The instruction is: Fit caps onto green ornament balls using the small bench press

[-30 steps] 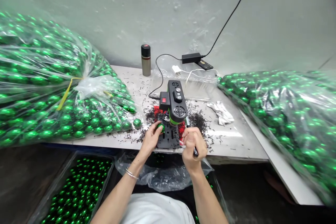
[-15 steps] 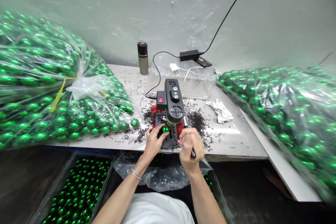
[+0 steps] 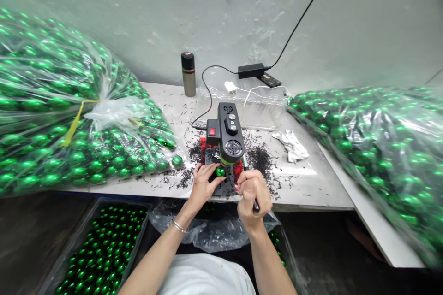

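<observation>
A small black machine (image 3: 231, 136) with a red switch stands near the table's front edge. Under its head sits a shiny green ball (image 3: 220, 172). My left hand (image 3: 205, 183) has its thumb and fingers around that ball from the left. At the machine's right side, my right hand (image 3: 254, 193) is closed around a lever with a black handle (image 3: 256, 205). Red pieces (image 3: 238, 169) and black bits (image 3: 259, 161) lie around the machine's base.
Big clear bags of green balls lie left (image 3: 41, 147) and right (image 3: 367, 138). Behind are a bottle (image 3: 189, 76), a plastic tray (image 3: 263, 120) and a power adapter (image 3: 251, 70). A white glove (image 3: 291, 146) lies right; a bin of balls (image 3: 104, 244) stands below left.
The view has shifted slightly. My left hand keeps its place at the ball, and my right hand is still on the lever.
</observation>
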The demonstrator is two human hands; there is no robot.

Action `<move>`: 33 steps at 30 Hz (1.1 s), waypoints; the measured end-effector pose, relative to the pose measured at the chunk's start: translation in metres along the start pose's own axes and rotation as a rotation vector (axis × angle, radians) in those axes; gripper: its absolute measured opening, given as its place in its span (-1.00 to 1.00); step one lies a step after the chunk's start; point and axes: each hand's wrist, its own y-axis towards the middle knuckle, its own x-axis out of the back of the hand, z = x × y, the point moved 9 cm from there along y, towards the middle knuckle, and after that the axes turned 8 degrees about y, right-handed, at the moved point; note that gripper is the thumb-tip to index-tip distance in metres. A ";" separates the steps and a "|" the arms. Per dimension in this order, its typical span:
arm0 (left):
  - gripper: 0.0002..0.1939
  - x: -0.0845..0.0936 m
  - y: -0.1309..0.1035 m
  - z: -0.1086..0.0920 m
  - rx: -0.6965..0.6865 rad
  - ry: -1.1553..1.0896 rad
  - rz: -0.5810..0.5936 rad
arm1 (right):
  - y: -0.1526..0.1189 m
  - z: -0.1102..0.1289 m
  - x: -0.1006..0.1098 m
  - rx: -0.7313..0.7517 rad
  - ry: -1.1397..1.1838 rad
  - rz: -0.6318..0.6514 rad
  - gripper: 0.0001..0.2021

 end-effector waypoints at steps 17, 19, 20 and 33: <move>-0.69 -0.001 -0.002 -0.003 -0.018 -0.026 0.038 | -0.053 -0.042 -0.003 0.185 -0.017 -0.058 -0.68; -0.70 -0.001 -0.002 -0.003 -0.020 -0.031 0.034 | -0.054 -0.044 -0.003 0.203 -0.017 -0.049 -0.69; -0.71 0.000 -0.002 -0.003 -0.020 -0.032 0.031 | -0.054 -0.045 -0.003 0.210 -0.020 -0.043 -0.69; -0.69 0.011 -0.011 -0.008 -0.092 -0.070 -0.093 | 0.003 -0.010 0.004 -0.019 -0.014 -0.053 -0.68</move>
